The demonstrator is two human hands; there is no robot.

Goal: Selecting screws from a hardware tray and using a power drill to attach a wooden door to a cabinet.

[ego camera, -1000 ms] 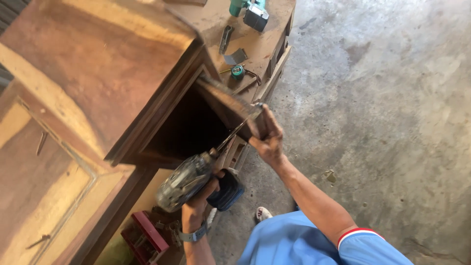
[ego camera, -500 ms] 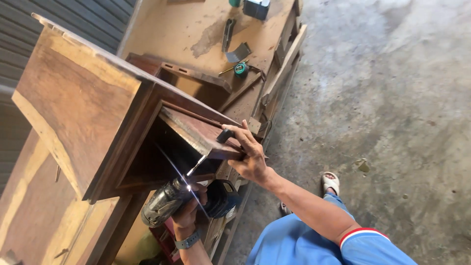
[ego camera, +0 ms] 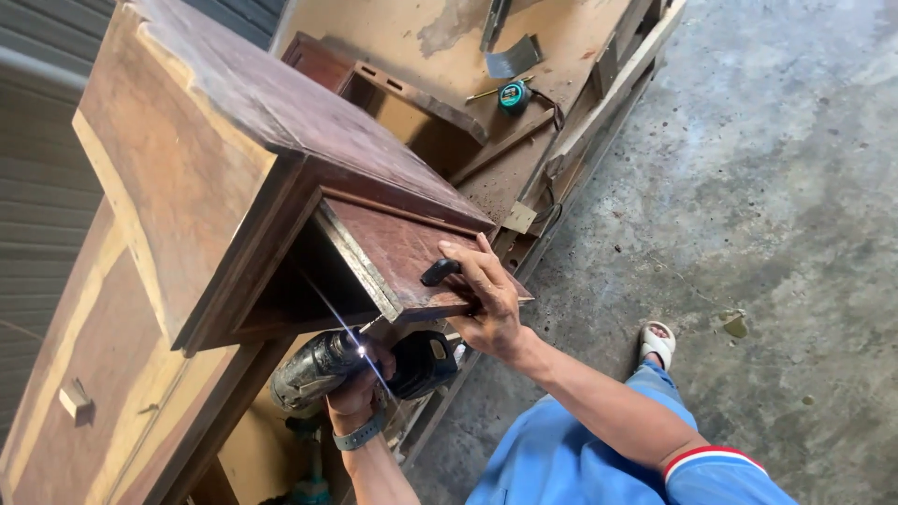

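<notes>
My right hand [ego camera: 488,301] rests over the edge of a dark wooden drawer front [ego camera: 398,251], its fingers beside a small black knob [ego camera: 440,271] on that panel. The drawer sticks out of a tilted brown wooden cabinet [ego camera: 234,140]. My left hand [ego camera: 354,393], with a watch at the wrist, grips a cordless drill [ego camera: 318,367] with a black battery [ego camera: 426,363]. The drill sits just below the drawer and points up to the left into the cabinet opening. A thin bright line crosses the drill's front.
A worn workbench [ego camera: 412,37] behind the cabinet carries a teal tape measure [ego camera: 513,95], a grey metal piece [ego camera: 513,59] and wooden strips. A pale wooden panel [ego camera: 94,355] with a small knob leans at the left. My foot in a white sandal [ego camera: 658,341] stands on the concrete floor [ego camera: 776,187].
My right hand has shifted from the cabinet's corner onto the pulled-out drawer front by the knob. The drill has dropped lower beneath the drawer. The view has swung closer to the cabinet.
</notes>
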